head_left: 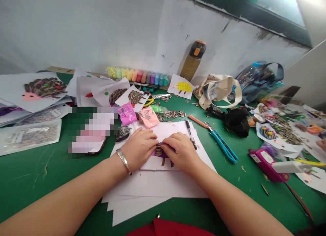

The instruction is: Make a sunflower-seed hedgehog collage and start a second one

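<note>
My left hand (142,146), with a silver bracelet at the wrist, lies with its fingers stretched over the left side of a small hedgehog picture (150,165). Its fingertips almost meet those of my right hand (182,151), whose thumb and fingers are pinched together over the picture's purple body. Whatever sits in that pinch is hidden. A few striped sunflower seeds (158,150) show in rows on the purple part, with brown legs below. The picture rests on a stack of white paper (163,185). A black pen (191,134) lies beside my right hand.
Behind my hands are pink clay packets (127,114), loose sunflower seeds (175,114) and scissors (161,96). A blue utility knife (222,142) lies to the right, near a magenta glue gun (267,164). Finished hedgehog pictures (43,90) and a partly blurred phone (93,132) lie left.
</note>
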